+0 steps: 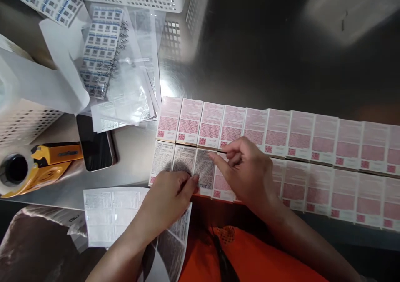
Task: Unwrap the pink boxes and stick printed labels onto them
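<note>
Three boxes [184,159] at the left end of the near row on the table [134,157] bear black-printed labels [204,169]; the others visible there, and the far row [212,123], show only pink print, so most seem unlabelled. The left hand [170,192] rests on the third label, fingers bunched; the right hand's [246,169] fingers nearly meet at its far edge, whether gripping I cannot tell. Below the left forearm lies a printed sheet [108,215].

boxes [212,123]: pink-white | labels [204,169]: black-printed | phone [95,144]: black | garment [250,253]: orange
</note>
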Available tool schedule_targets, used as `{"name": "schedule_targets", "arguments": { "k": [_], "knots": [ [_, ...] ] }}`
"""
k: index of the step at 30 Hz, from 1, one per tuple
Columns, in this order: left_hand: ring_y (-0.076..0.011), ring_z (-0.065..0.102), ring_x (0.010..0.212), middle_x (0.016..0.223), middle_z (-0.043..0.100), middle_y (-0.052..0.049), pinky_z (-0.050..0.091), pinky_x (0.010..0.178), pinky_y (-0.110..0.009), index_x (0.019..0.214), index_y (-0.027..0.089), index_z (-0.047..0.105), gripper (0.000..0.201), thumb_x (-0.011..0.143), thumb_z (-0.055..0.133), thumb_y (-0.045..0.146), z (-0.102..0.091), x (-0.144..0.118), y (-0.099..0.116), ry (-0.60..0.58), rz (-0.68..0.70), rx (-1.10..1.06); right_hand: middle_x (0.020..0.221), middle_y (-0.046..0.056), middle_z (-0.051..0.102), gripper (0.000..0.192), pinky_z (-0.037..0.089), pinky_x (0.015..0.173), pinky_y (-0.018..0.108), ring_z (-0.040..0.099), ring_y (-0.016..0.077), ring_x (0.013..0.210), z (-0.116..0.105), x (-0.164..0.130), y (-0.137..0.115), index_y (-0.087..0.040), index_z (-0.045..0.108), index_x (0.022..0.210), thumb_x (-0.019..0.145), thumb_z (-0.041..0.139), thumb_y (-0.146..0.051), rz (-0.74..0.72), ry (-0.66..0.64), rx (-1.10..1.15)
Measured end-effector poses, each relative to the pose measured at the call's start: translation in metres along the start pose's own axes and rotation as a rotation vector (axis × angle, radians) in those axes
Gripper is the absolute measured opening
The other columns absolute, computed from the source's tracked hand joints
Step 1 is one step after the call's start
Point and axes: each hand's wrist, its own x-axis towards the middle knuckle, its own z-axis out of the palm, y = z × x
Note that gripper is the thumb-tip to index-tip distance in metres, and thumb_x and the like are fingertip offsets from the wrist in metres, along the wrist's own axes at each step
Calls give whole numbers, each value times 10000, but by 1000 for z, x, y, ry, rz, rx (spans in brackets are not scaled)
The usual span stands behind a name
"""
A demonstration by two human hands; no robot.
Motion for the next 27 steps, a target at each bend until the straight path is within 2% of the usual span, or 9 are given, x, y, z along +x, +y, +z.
{"name": "schedule_targets", "arguments": {
  "k": [2, 5, 8, 11, 17, 22, 27],
  "knots": [
    [-125, 487, 492, 513, 573, 7, 278, 530, -283, 605, 199, 659, 477, 940, 430, 449, 0, 0, 0, 7, 1, -1, 693, -46, 578, 225, 417, 524, 234, 557, 105, 521, -1, 0, 1, -224, 552, 900, 821, 732, -333, 32, 38, 22],
    [-120, 469, 482, 494, 548, 17, 272, 516, -279, 609, 201, 666, 476, 931, 441, 470, 0, 0, 0, 10, -21, -7, 692, -49, 553, 256, 411, 527, 236, 571, 118, 553, 0, 0, 0, -226, 536, 985, 852, 695, -377, -2, 25, 3],
    [-120, 474, 489, 488, 539, 21, 286, 515, -272, 604, 202, 660, 481, 920, 449, 497, 0, 0, 0, 15, -44, -24, 750, -19, 596, 324, 379, 522, 251, 589, 139, 600, 2, -1, -1, -220, 544, 1013, 849, 693, -457, -63, 16, -71],
    [-123, 476, 486, 479, 530, 21, 284, 514, -273, 573, 197, 626, 492, 912, 455, 510, 1, -1, 1, 38, -50, -23, 823, 9, 636, 350, 365, 540, 267, 599, 152, 630, 4, -2, -1, -217, 550, 1053, 840, 700, -452, -112, 25, -137],
    [-136, 480, 506, 479, 531, 11, 280, 519, -277, 572, 190, 630, 518, 902, 442, 542, 4, 0, 1, 81, -62, 27, 882, 16, 654, 458, 328, 527, 275, 615, 181, 666, 0, -4, -4, -234, 541, 1094, 759, 768, -447, -108, -93, -177],
    [-156, 516, 555, 531, 596, -11, 314, 550, -283, 586, 192, 659, 436, 883, 433, 416, 3, -1, 3, 125, -118, 30, 973, 37, 665, 523, 312, 526, 286, 638, 214, 753, -6, -7, -11, -224, 516, 1142, 744, 799, -413, -146, -164, -221],
    [-172, 526, 561, 531, 606, -39, 310, 553, -296, 540, 195, 642, 425, 860, 404, 342, -1, -3, 10, 136, -97, 100, 1042, 39, 671, 562, 326, 533, 303, 653, 233, 842, -7, -10, -12, -214, 496, 1166, 738, 817, -387, -220, -165, -242]
  ]
}}
